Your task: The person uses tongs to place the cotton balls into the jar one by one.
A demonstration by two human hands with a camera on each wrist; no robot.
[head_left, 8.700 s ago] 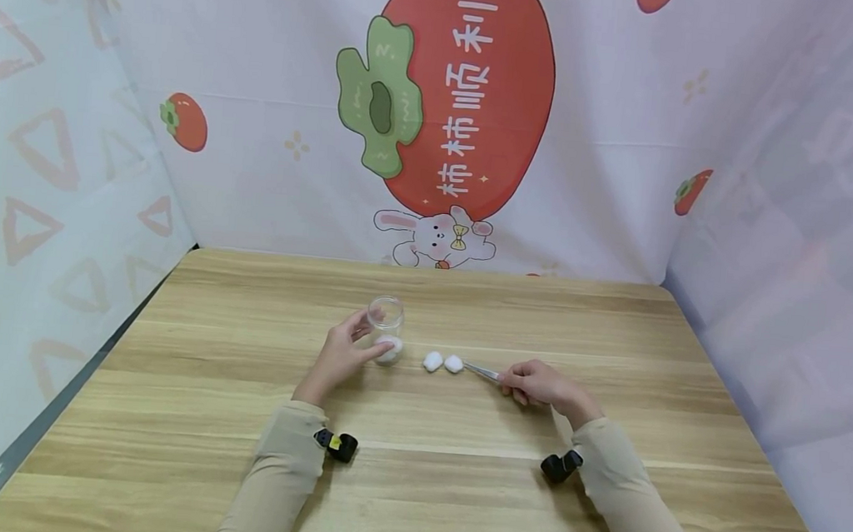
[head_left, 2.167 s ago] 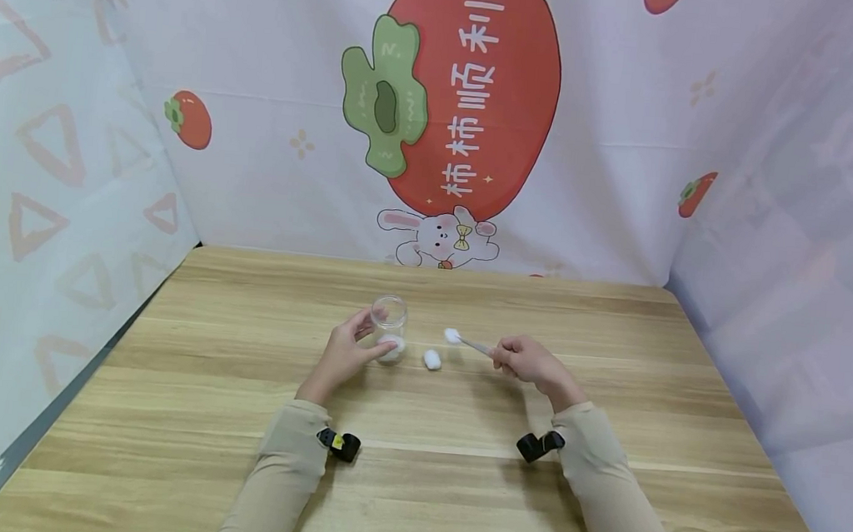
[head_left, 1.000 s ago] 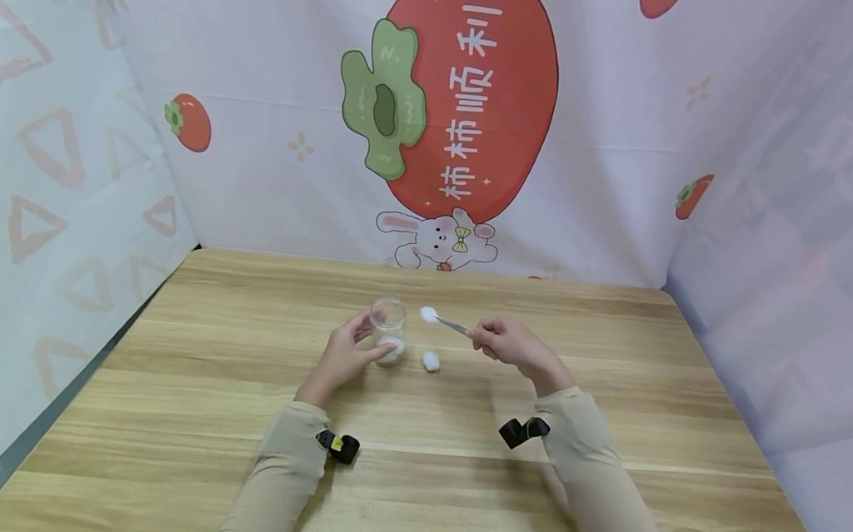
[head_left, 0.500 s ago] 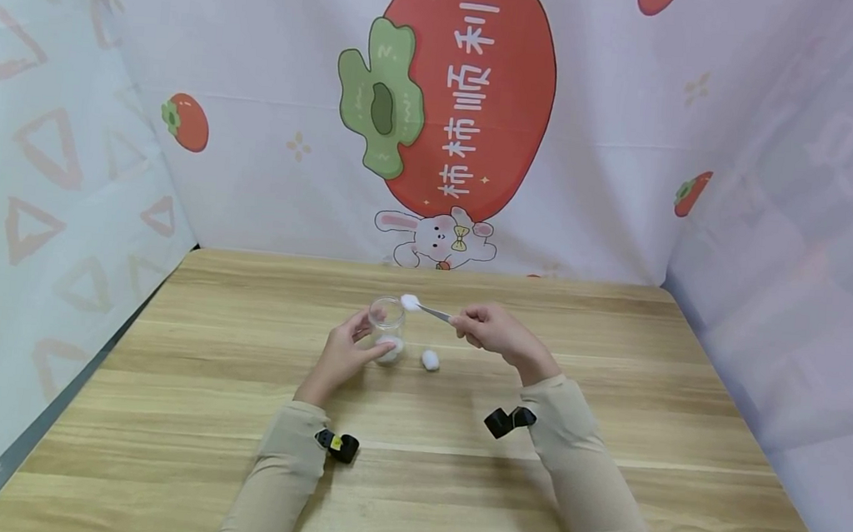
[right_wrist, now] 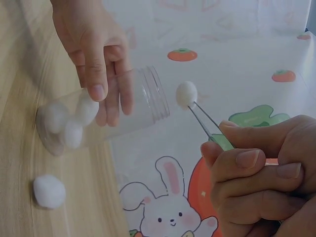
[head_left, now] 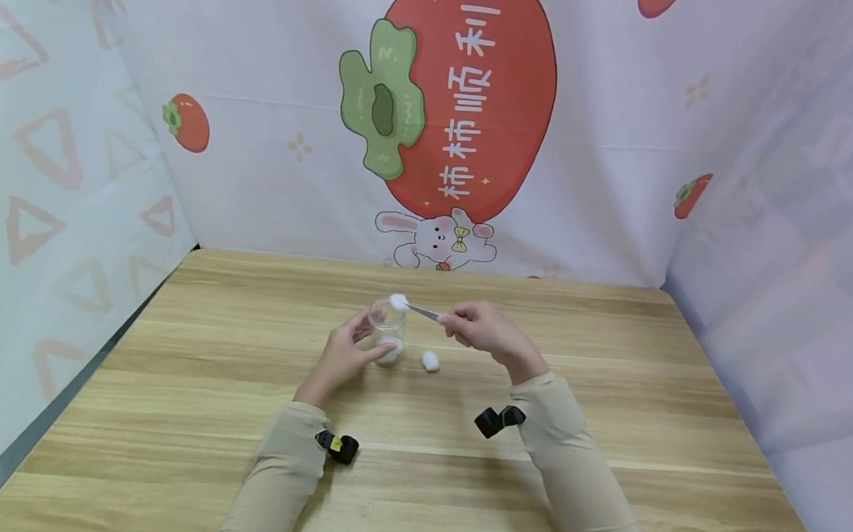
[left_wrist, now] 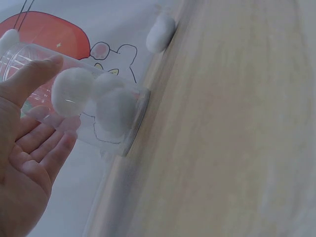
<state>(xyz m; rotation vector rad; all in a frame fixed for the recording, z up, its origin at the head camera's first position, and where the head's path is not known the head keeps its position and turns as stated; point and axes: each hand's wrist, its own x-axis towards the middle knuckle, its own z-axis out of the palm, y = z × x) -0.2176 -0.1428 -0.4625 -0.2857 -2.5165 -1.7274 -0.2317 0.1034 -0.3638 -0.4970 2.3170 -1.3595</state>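
Note:
My left hand holds a clear, lidless jar upright on the table, thumb on one side and fingers on the other. Several white cotton balls lie in its bottom. In my right hand a pair of metal tweezers is pinched between thumb and fingers. Their tips grip another cotton ball, which hangs just above the jar's mouth, apart from the rim in the right wrist view. One loose cotton ball rests on the table to the right of the jar.
The wooden table reaches back to a white cloth printed with persimmons and a rabbit. Similar cloths hang along the left and right sides. A small black camera sits at each wrist.
Of two cotton balls on the table, the right one was picked up with the tweezers. My right hand has carried it up and left to the jar's mouth. The left hand has stayed put.

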